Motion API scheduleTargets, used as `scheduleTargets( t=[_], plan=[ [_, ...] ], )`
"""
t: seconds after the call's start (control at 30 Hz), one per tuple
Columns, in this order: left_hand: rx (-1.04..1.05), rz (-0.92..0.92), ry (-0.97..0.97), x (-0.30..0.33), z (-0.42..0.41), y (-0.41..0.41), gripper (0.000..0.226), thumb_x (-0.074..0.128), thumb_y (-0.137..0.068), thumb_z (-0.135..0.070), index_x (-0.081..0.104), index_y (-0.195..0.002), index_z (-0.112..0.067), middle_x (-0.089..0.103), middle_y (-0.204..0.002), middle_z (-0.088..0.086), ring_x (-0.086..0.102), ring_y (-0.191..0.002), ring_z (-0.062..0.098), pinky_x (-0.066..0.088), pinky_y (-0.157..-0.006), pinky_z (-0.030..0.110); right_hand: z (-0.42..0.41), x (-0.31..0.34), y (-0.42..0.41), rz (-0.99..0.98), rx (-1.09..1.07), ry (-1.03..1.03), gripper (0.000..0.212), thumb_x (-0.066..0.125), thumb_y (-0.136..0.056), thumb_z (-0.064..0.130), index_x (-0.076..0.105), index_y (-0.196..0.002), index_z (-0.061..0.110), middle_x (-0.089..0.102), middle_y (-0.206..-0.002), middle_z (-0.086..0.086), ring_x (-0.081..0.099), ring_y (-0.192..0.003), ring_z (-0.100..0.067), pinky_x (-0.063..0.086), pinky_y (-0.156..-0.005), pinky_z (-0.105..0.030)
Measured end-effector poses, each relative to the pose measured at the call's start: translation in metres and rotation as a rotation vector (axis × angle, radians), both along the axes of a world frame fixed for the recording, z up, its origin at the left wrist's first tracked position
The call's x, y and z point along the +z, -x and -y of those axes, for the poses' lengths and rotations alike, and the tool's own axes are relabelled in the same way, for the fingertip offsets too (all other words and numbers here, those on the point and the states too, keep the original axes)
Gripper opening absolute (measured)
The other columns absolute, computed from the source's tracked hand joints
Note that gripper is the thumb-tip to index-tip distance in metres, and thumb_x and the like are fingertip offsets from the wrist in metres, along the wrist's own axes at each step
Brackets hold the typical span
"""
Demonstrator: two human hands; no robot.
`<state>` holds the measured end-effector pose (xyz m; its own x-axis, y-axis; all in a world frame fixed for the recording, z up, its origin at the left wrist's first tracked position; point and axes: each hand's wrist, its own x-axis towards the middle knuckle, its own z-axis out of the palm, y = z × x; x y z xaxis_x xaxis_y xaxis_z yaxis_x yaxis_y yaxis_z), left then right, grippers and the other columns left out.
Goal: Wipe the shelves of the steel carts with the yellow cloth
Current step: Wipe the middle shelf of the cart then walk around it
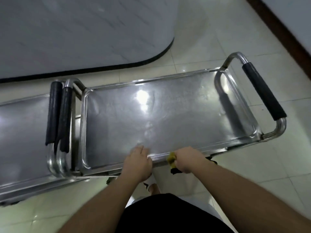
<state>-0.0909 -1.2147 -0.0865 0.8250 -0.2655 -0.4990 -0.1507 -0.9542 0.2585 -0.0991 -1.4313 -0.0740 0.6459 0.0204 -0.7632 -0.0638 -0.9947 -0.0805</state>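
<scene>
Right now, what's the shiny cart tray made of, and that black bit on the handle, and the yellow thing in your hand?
The cart shelf looks like polished steel: it mirrors the ceiling lights. The black handle sleeve seems to be foam or rubber, dull with no glare. The yellow cloth, bunched in the right hand, looks like soft fabric, though blur hides its weave.
</scene>
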Motion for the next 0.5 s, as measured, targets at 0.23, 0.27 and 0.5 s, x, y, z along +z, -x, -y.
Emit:
scheduleTargets(
  t=[0.23,0.27,0.5],
  plan=[
    [0.122,-0.037,-0.06,0.026,-0.021,0.09,0.062,0.045,-0.103,-0.042,0.031,-0.161,-0.025,0.031,-0.167,0.002,0.037,-0.149,0.026,0.031,-0.119,0.041,-0.002,0.022,0.054,0.021,0.081,-0.057,0.029,0.05,-0.09,0.034,0.067,-0.109,0.02,0.068,-0.111,-0.008,0.063,-0.096,-0.031,0.057,-0.087,-0.044],
    [0.123,-0.066,-0.076,0.029,-0.022,0.107,0.062,0.044,-0.103,-0.042,0.029,-0.161,-0.025,0.029,-0.167,0.003,0.036,-0.15,0.027,0.03,-0.12,0.041,-0.002,0.024,0.067,0.01,0.085,-0.065,0.031,0.05,-0.09,0.035,0.067,-0.111,0.021,0.068,-0.111,-0.007,0.063,-0.096,-0.031,0.056,-0.086,-0.043],
    [0.142,-0.206,-0.078,0.038,-0.04,0.197,0.066,0.044,-0.103,-0.043,0.022,-0.163,-0.025,0.017,-0.172,0.003,0.022,-0.156,0.026,0.022,-0.124,0.037,-0.021,0.015,0.147,-0.12,0.141,-0.046,0.027,0.052,-0.094,0.031,0.068,-0.109,0.015,0.067,-0.106,-0.007,0.06,-0.09,-0.026,0.05,-0.078,-0.036]
  ],
)
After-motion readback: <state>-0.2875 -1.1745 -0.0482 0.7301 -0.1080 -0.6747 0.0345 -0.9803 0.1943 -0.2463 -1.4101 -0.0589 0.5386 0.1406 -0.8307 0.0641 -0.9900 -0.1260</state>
